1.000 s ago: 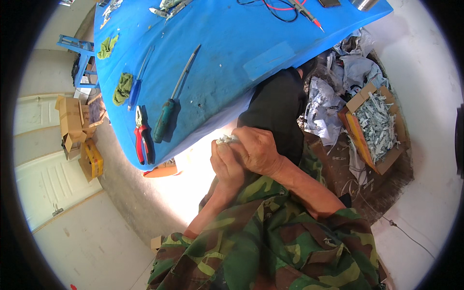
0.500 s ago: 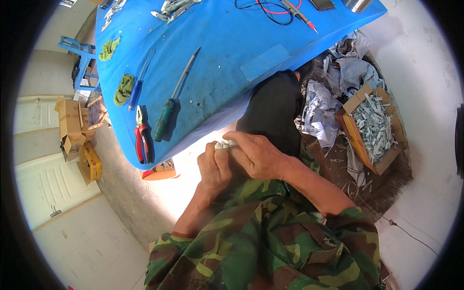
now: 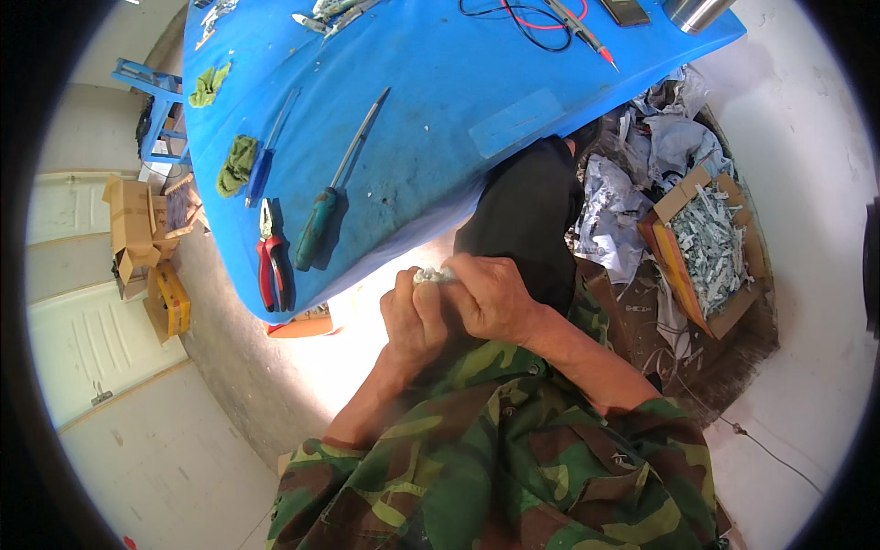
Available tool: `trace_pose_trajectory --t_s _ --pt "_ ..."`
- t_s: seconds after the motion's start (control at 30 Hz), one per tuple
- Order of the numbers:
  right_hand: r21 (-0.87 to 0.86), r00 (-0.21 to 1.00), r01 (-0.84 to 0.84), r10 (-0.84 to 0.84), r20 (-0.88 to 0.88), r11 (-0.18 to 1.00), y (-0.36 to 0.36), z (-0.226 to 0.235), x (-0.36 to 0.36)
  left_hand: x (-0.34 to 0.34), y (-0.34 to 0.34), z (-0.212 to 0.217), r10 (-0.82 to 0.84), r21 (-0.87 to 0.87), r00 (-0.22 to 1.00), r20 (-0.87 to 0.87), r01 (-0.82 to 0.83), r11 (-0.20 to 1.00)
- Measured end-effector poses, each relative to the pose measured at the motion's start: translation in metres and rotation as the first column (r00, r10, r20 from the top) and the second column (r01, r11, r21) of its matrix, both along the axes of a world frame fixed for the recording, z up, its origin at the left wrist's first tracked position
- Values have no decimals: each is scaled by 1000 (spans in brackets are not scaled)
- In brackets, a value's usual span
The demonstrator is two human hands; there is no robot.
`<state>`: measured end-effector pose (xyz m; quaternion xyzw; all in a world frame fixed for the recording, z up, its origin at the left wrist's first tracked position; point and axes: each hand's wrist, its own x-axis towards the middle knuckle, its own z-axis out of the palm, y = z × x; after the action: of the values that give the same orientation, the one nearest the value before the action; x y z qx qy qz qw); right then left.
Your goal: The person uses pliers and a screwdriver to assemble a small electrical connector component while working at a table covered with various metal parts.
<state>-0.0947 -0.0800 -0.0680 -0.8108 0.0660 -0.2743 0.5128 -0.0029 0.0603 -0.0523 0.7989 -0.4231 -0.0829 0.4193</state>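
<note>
Between my two hands, above my lap, is a small whitish, lumpy piece (image 3: 429, 275), mostly covered by the fingers; I cannot make out its kind. My left hand (image 3: 412, 316) is closed round it, thumb pressed along its near side. My right hand (image 3: 493, 295) is closed at the piece's right end, fingers curled and pinching. Nearest on the blue-covered table lie red-handled pliers (image 3: 269, 261) and a screwdriver with a teal handle (image 3: 317, 225). A second, blue-handled screwdriver (image 3: 260, 174) lies farther left beside a green cloth (image 3: 237, 167).
The blue table (image 3: 412, 137) ends just beyond my hands. On it are a multimeter probe (image 3: 587, 35), a phone (image 3: 625, 11), a metal cup (image 3: 694, 11) and whitish parts (image 3: 341, 11). At right stand crumpled plastic bags (image 3: 610, 215) and a carton of whitish strips (image 3: 708, 249). Cardboard boxes (image 3: 136, 220) sit left.
My right hand's fingers have curled in more tightly at the piece's right end. Both hands still hold it over my lap. The view has shifted slightly.
</note>
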Motion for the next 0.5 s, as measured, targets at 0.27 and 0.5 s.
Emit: trace_pose_trajectory --t_s 0.27,0.5 --pt "17 993 116 -117 27 993 5 -3 5 -12 -16 -3 83 -60 963 -257 -102 993" --pt "-15 985 171 -171 1 985 3 -3 8 -10 -28 -6 14 -169 957 -289 -65 983"
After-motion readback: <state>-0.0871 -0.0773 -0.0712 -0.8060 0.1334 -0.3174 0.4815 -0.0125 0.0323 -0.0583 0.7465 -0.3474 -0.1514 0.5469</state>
